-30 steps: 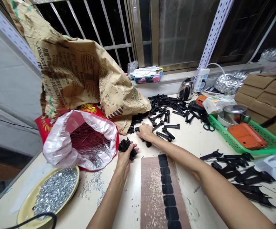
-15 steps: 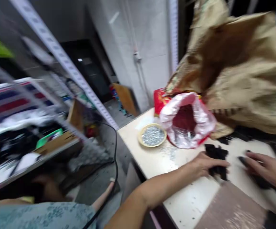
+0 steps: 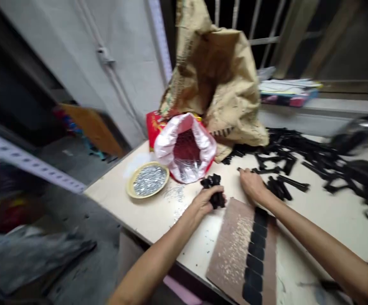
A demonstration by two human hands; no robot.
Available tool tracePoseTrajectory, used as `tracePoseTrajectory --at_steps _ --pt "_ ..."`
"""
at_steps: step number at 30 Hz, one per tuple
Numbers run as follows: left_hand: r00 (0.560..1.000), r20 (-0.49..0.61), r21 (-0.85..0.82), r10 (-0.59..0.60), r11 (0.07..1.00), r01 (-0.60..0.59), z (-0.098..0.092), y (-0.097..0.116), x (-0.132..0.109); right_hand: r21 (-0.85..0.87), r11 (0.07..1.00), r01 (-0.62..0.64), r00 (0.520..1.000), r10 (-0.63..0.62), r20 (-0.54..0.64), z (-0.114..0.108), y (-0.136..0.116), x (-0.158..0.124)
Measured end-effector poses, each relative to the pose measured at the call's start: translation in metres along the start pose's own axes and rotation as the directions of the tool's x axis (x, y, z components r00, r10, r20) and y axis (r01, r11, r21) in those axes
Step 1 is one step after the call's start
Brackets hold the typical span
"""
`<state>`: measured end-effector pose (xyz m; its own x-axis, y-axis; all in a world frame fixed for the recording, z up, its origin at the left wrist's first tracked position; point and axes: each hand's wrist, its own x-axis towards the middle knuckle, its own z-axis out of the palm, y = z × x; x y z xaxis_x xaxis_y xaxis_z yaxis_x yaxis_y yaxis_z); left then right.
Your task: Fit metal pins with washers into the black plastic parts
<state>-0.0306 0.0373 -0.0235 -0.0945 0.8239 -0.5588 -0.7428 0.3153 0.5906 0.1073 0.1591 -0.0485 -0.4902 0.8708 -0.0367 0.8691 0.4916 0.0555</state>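
Note:
My left hand [image 3: 206,200] is closed around a bunch of short black plastic pieces [image 3: 216,192], held just above the white table. To its right, my right hand [image 3: 252,184] has its fingers together at one end of a long black plastic piece [image 3: 268,170] on the tabletop; the fingertips are partly hidden. Just below both hands lies a brown board [image 3: 228,250] with pale worn specks. Along it runs a row of flat black pieces [image 3: 255,258]. More black pieces [image 3: 279,188] lie beside my right wrist.
A yellow dish [image 3: 129,186] of small silver metal pins stands at the left, with loose pins beside it. Behind are an open red-and-pink bag [image 3: 163,144] and a large brown paper sack [image 3: 234,93]. Black parts [image 3: 311,148] are heaped at the back right of the table [image 3: 323,220].
The view has swung right, showing more of the board and the heap. My left hand still holds its black pieces. My right hand has come to another spot among the loose pieces.

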Motion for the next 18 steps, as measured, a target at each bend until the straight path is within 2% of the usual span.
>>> tracePoseTrajectory --at_steps 3,6,8,9,10,11,12,14,15,16,18 --pt "0.998 0.052 0.014 -0.018 1.0 0.018 -0.002 -0.001 0.001 0.028 0.996 -0.084 0.996 0.084 -0.009 -0.012 0.002 0.0" --pt "0.998 0.058 0.004 -0.007 1.0 0.007 -0.008 -0.003 -0.001 0.071 0.99 -0.123 0.991 0.127 -0.05 -0.032 0.013 -0.011" --pt "0.998 0.052 -0.024 0.021 1.0 -0.019 -0.012 -0.004 -0.002 0.201 0.973 -0.113 0.972 0.151 -0.181 -0.047 0.019 -0.023" --pt "0.998 0.056 -0.045 0.037 0.998 -0.034 -0.014 -0.004 -0.003 0.319 0.944 -0.083 0.946 0.175 -0.273 -0.054 0.02 -0.031" --pt "0.996 0.069 -0.069 0.05 0.997 -0.045 -0.014 -0.004 -0.003 0.465 0.885 -0.029 0.91 0.216 -0.354 -0.06 0.018 -0.039" --pt "0.994 0.09 -0.096 0.061 0.994 -0.052 -0.014 -0.005 -0.004 0.619 0.784 0.042 0.876 0.269 -0.399 -0.063 0.014 -0.048" --pt "0.991 0.118 -0.124 0.07 0.991 -0.055 -0.014 -0.006 -0.005 0.754 0.648 0.108 0.862 0.317 -0.396 -0.063 0.006 -0.056" --pt "0.981 0.167 -0.179 0.094 0.982 -0.064 -0.011 -0.008 -0.009 0.914 0.376 0.153 0.903 0.323 -0.284 -0.057 -0.014 -0.073" --pt "0.978 0.178 -0.2 0.108 0.977 -0.071 -0.011 -0.008 -0.012 0.947 0.287 0.147 0.932 0.28 -0.23 -0.051 -0.026 -0.08" --pt "0.976 0.183 -0.214 0.117 0.974 -0.076 -0.011 -0.008 -0.015 0.957 0.252 0.143 0.954 0.224 -0.201 -0.044 -0.037 -0.087" --pt "0.975 0.188 -0.22 0.118 0.973 -0.076 -0.015 -0.006 -0.022 0.937 0.299 0.179 0.969 0.11 -0.22 -0.03 -0.056 -0.096"
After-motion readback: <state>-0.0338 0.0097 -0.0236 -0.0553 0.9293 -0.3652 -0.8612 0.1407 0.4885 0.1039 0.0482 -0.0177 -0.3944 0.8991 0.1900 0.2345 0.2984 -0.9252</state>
